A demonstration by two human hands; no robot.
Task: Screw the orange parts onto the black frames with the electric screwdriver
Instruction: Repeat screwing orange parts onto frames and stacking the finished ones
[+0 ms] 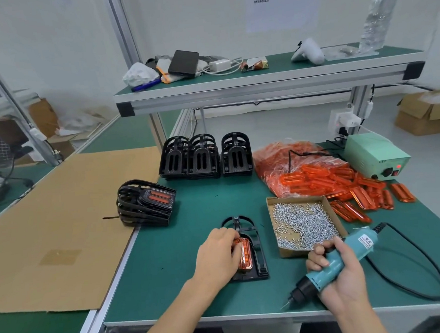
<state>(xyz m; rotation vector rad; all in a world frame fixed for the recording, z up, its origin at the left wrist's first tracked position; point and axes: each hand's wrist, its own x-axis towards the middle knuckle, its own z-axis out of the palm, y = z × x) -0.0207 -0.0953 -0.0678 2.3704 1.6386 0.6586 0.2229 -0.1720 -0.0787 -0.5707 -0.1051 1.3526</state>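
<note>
A: Why does your left hand [220, 253] rest on the orange part [244, 255]?

B: You press it with curled fingers into the black frame [252, 252] lying flat on the green table [168, 259], I think so that it cannot slip before the screw goes in.

A: And your right hand [336, 270]?

B: It grips the electric screwdriver [333, 265], tip down and away from the frame. The screw box [305, 225] sits just beside, probably for a short reach.
</note>
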